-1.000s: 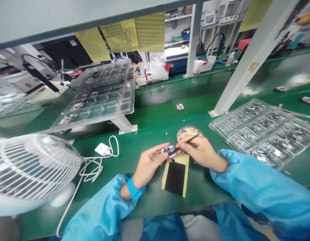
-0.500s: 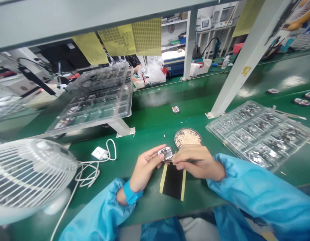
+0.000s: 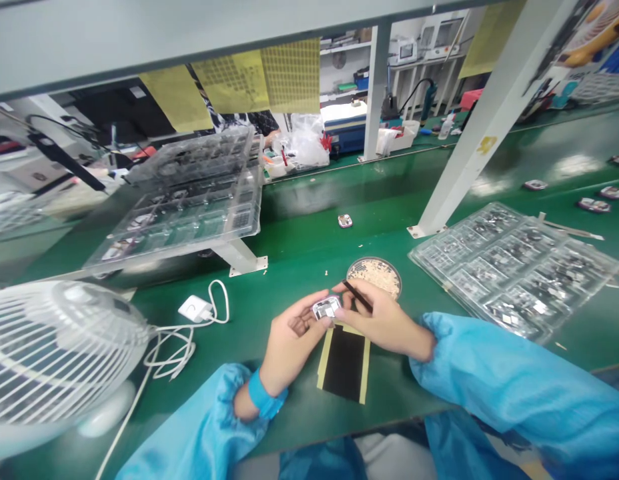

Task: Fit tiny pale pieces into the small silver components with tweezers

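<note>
A small rounded-square watch case (image 3: 326, 307) with silvery parts inside is gripped by my left hand (image 3: 295, 337), fingers behind it and thumb at its lower edge. My right hand (image 3: 382, 317) pinches the case's right side with thumb and fingertips. Tucked in that same hand are dark tweezers (image 3: 358, 296), slanting up to the left. Below the hands lies a black sheet with yellow edges (image 3: 343, 363). Just behind my right hand sits a round dish (image 3: 373, 267) full of tiny pale pieces, partly covered by the hand.
A clear compartment tray (image 3: 514, 267) of small parts lies at right; more trays (image 3: 189, 200) stand on a raised shelf at left. A white fan (image 3: 64, 360) and a charger with cable (image 3: 195, 308) are on the left. Another watch case (image 3: 345, 221) lies farther back.
My right hand has turned, swinging the tweezers from pointing at the case to lying up within the hand. Its fingertips now hold the case's right side. The view shifted slightly.
</note>
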A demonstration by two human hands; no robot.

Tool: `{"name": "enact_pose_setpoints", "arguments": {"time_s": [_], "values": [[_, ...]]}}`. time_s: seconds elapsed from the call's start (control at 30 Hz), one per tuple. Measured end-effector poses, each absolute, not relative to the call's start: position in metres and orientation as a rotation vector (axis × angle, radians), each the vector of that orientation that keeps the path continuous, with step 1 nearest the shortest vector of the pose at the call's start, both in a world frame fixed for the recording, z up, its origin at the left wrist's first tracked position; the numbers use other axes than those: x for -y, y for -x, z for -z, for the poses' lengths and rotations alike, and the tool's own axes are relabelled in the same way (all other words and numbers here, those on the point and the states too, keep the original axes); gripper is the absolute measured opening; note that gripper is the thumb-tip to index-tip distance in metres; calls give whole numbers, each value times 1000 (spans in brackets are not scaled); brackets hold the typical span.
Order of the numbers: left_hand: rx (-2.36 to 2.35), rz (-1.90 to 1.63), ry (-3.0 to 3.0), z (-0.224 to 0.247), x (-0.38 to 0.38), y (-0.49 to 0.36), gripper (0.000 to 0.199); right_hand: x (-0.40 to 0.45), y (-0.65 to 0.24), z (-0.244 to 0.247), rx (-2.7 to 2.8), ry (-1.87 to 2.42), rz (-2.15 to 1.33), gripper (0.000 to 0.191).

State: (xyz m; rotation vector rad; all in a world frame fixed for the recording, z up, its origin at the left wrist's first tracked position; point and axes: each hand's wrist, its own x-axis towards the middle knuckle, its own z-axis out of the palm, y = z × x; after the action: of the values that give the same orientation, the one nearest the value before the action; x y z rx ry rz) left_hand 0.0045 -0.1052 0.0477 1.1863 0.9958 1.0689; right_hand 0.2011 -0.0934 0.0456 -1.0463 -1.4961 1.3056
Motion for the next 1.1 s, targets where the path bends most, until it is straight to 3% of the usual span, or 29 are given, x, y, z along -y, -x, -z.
{"name": "enact_pose_setpoints", "arguments": {"time_s": [0.3, 0.47, 0.63, 1.1], "values": [[-938, -1131, -1185, -48, 107, -9, 30, 94, -189, -41, 1396, 1083, -1357, 25], [-932, -1176, -1333, -45, 108, -11, 22, 97, -188, -43, 1429, 1112, -1384, 30], [-1122, -1085, -1610, -42, 112, -9, 31, 96, -188, -46, 1408, 1123, -1368, 31], [-1267, -1142, -1870, -51, 119, -15, 22, 93, -180, -50, 1331, 1064, -1364, 46]]}}
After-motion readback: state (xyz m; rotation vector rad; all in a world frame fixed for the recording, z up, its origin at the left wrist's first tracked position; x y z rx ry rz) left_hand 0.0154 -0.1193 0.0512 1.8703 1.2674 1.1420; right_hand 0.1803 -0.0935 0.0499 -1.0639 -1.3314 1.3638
